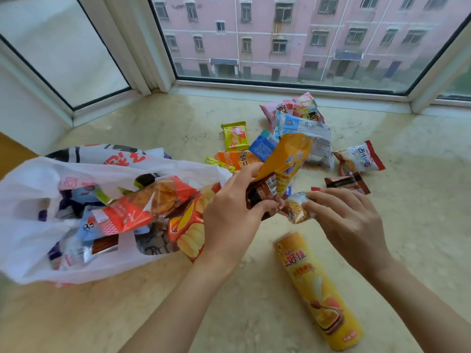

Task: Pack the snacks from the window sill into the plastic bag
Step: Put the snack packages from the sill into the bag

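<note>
While left hand (pixel 230 212) grips orange foil pouch (pixel 286 161) plus dark brown wrapper (pixel 262 192) | right hand (pixel 346 220) pinches small noodle packet (pixel 295 208) | white plastic bag (pixel 33 200) lies left on sill, part-filled | yellow chip can (pixel 318 289) on sill
</note>
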Demonstrator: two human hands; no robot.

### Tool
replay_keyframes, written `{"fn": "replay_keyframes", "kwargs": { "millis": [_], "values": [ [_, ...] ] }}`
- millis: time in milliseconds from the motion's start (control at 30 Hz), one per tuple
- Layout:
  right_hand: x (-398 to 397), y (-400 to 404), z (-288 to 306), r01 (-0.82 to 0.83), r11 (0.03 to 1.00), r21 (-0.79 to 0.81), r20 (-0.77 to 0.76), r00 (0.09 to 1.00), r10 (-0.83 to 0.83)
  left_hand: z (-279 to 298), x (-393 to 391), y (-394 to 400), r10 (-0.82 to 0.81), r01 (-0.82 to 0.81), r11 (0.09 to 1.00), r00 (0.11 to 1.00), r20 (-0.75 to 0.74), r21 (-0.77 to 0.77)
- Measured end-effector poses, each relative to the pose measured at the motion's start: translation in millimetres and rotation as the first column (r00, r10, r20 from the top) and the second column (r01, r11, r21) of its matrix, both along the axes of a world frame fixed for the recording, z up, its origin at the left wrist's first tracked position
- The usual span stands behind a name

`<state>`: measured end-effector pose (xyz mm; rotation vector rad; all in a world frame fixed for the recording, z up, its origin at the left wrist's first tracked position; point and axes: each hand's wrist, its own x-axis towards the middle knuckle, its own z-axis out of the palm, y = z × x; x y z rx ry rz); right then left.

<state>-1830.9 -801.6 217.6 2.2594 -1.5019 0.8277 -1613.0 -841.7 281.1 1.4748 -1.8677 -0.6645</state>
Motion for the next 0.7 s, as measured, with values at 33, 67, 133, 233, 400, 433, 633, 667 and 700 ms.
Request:
{"fn": "replay_keyframes", "kwargs": {
  "millis": [33,67,133,233,400,433,633,667,700],
  "values": [
    [10.0,0.4,6.0,-0.014,1.0,-0.014,0.016,1.0,0.014,6.7,12.0,3.0,0.017,-0.017,1.0,1.0,-0.021,-0.014],
    [20.7,0.6,11.4,-0.03,0.999,-0.025,0.03,0.999,0.031,13.3,24.7,5.7,0.034,-0.035,0.999,0.999,-0.039,-0.023],
    [43.5,0.6,22.8,-0.066,0.997,-0.045,0.051,0.996,0.068,25.1,51.2,10.7,0.067,-0.07,0.997,0.995,-0.079,-0.036],
    [82.5,-0.5,39.3,-0.118,0.99,-0.078,0.09,0.988,0.125,41.0,94.2,20.7,0.097,-0.108,0.992,0.982,-0.163,-0.061],
    [151.8,-3.9,59.7,-0.23,0.966,-0.119,0.108,0.964,0.243,54.6,178.2,33.9,0.127,-0.148,0.983,0.974,-0.19,-0.105],
    [164.4,-5.6,62.4,-0.255,0.96,-0.117,0.108,0.957,0.268,54.1,196.5,34.7,0.13,-0.146,0.985,0.978,-0.161,-0.093],
    [232.2,-20.9,62.9,-0.321,0.942,-0.095,0.088,0.94,0.329,35.8,277.4,31.4,0.124,-0.129,0.99,0.988,-0.094,-0.052],
    [241.5,-23.1,61.3,-0.32,0.943,-0.094,0.088,0.941,0.328,34.8,285.4,29.8,0.141,-0.149,0.986,0.985,-0.103,-0.072],
    [249.5,-25.0,59.5,-0.316,0.944,-0.096,0.09,0.942,0.324,34.7,292.9,27.7,0.142,-0.153,0.979,0.986,-0.086,-0.133]
  ]
}}
